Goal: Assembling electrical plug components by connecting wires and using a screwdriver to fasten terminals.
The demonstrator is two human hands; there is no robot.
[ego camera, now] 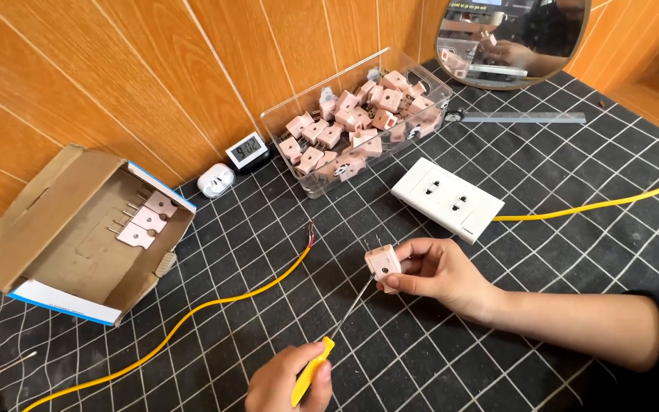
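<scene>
left hand (pixel 287 379) grips yellow screwdriver (pixel 322 355), right hand (pixel 429 271) pinches pink plug (pixel 382 262); yellow cable (pixel 215 305), white socket (pixel 447 199) nearby.

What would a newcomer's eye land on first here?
Probably the pink plug pinched in the right hand at centre, with the yellow-handled screwdriver in the left hand set to it. Behind, a clear box heaped with pink plugs stands against the wooden wall.

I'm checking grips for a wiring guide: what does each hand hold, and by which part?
The right hand pinches a pink plug by its body, prongs up. The left hand grips a screwdriver by its yellow handle.
</scene>
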